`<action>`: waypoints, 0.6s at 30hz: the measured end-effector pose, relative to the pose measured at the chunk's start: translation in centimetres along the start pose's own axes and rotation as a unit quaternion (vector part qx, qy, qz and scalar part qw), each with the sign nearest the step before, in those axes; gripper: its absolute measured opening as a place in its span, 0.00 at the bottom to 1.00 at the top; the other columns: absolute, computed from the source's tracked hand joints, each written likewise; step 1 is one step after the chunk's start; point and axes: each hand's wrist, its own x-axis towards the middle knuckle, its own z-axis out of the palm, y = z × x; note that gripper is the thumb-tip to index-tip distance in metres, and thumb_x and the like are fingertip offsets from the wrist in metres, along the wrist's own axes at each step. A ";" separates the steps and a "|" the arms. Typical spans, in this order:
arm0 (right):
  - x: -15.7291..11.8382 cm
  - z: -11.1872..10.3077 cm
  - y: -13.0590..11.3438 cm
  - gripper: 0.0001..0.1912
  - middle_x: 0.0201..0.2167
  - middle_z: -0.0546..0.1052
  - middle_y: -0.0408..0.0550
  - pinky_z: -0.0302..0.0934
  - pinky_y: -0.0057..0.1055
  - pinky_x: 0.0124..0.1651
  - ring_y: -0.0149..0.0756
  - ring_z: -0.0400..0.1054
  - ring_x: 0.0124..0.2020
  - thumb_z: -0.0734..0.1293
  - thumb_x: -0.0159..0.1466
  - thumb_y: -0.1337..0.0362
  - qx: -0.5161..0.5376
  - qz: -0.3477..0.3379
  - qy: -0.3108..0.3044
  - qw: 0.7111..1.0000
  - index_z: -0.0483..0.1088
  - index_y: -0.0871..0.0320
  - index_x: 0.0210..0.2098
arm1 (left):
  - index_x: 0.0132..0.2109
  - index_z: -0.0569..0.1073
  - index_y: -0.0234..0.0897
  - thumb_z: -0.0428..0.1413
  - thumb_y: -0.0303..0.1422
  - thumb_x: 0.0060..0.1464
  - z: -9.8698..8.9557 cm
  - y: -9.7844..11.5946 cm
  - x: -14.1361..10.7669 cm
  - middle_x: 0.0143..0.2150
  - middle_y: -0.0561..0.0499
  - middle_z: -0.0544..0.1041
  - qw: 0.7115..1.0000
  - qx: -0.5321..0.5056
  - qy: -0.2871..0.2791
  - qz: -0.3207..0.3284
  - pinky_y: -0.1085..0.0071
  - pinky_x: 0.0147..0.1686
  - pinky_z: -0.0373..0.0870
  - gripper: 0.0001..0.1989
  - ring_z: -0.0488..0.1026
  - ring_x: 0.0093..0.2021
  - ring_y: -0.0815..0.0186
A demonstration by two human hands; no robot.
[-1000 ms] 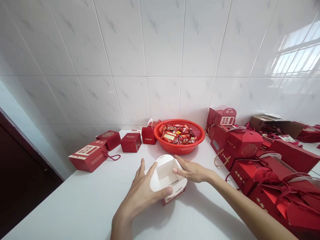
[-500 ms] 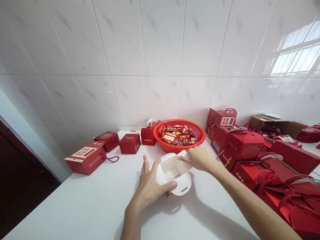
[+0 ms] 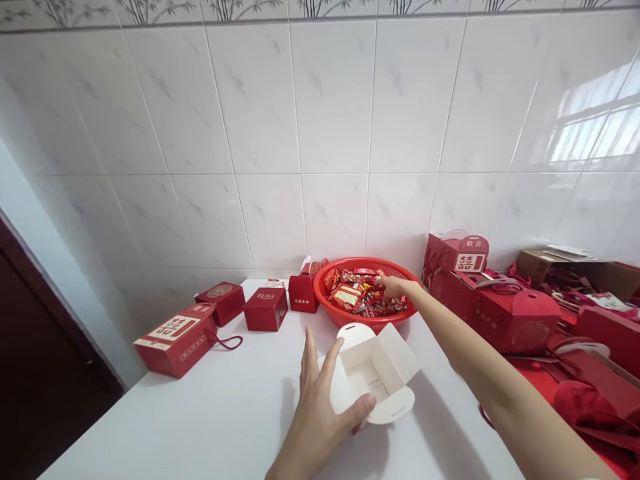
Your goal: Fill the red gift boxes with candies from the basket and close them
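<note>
In the middle of the white table stands an open candy box (image 3: 367,373), white inside, its flaps folded outward. My left hand (image 3: 325,400) holds it from the left, thumb on the near flap and index finger at the far left edge, other fingers stretched out. Behind the box sits a red plastic basket (image 3: 330,313) filled with wrapped candies (image 3: 357,287). My right hand (image 3: 395,287) reaches in at the basket's right side, its fingertips down among the candies. Whether those fingers have closed on a candy is hidden.
At the left stand several closed red boxes, the nearest a box with a cord handle (image 3: 175,340). Many red gift boxes (image 3: 520,320) crowd the right side, with an open brown carton (image 3: 530,270) behind them. A tiled wall (image 3: 330,133) bounds the back.
My right hand has left the box's flap and moved back into the basket of candies. The right flap now leans outward. My left hand stays at the box. The view has tilted up.
</note>
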 end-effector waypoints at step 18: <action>3.6 2.9 3.5 0.17 0.52 0.75 0.50 0.71 0.43 0.49 0.43 0.73 0.48 0.68 0.69 0.57 0.155 -0.001 -0.114 0.981 0.71 0.60 0.54 | 0.63 0.70 0.44 0.54 0.39 0.63 2.2 -2.3 0.8 0.77 0.46 0.45 0.984 -0.003 0.143 0.103 0.49 0.66 0.62 0.23 0.51 0.74 0.49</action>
